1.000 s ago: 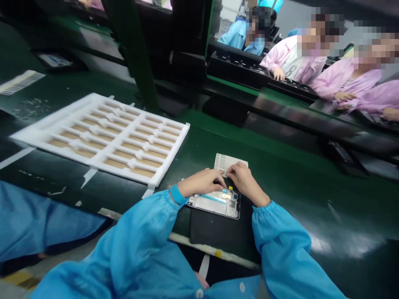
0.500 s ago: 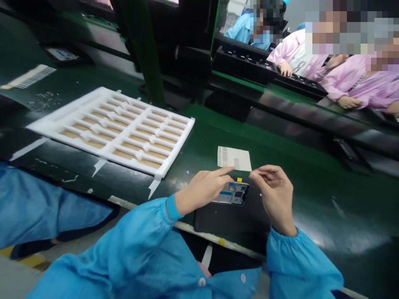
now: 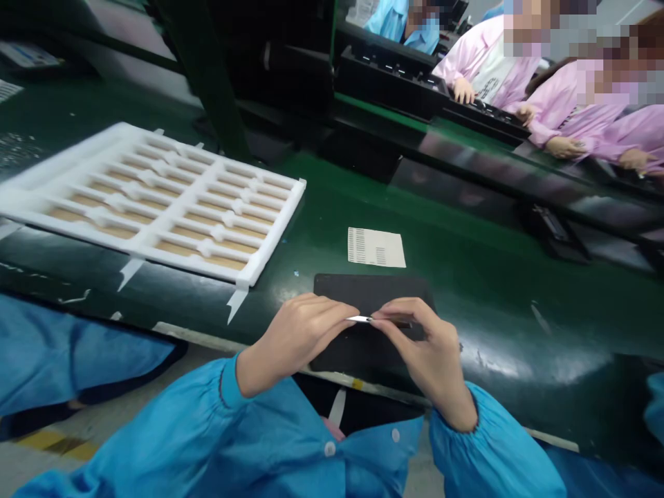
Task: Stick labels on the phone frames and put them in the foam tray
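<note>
A thin smartphone housing is held nearly edge-on above a black mat, so its inner side is hidden from me. My left hand is closed on its left end, and only a pale strip of edge shows past the fingertips. On the other end, my right hand pinches the housing between thumb and fingers. Just beyond the mat lies a white sheet of small printed labels, touched by neither hand.
To the left is a large white foam tray with rows of slots, taped to the green bench. A dark post rises behind it. Co-workers in pink sit across the bench; a blue-sleeved person is at my left.
The phone housing has gone from lying on the mat to being raised and turned edge-on between both hands. My right hand has moved down and left onto it. The view has shifted somewhat.
</note>
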The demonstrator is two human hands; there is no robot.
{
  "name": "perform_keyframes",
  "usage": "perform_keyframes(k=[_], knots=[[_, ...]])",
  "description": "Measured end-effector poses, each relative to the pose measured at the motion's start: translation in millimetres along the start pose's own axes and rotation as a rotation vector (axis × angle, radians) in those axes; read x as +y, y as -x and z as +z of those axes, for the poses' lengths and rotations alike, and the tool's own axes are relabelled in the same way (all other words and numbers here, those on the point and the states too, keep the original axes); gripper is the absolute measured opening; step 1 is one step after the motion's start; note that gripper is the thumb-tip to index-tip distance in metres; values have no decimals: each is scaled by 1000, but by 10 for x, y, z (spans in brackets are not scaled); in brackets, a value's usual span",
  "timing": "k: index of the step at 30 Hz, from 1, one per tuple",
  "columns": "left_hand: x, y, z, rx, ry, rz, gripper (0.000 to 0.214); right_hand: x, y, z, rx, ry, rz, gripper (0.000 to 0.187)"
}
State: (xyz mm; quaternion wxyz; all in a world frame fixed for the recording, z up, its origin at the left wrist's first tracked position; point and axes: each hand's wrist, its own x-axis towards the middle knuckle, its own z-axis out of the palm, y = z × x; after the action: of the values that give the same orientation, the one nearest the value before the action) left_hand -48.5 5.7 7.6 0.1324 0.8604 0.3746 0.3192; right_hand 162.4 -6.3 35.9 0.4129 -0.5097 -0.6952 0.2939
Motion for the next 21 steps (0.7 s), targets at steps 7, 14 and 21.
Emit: perform_keyframes(k=[7,14,21], knots=[[47,11,5,-16,32,-10,17,-85,-55,-56,-168,105,41,6],[56,21,1,-23,32,1,19,-119,-44,-14,-177,201,37,10],[49,42,4,-13,46,4,17,-48,130,-20,-142,300,-196,31]])
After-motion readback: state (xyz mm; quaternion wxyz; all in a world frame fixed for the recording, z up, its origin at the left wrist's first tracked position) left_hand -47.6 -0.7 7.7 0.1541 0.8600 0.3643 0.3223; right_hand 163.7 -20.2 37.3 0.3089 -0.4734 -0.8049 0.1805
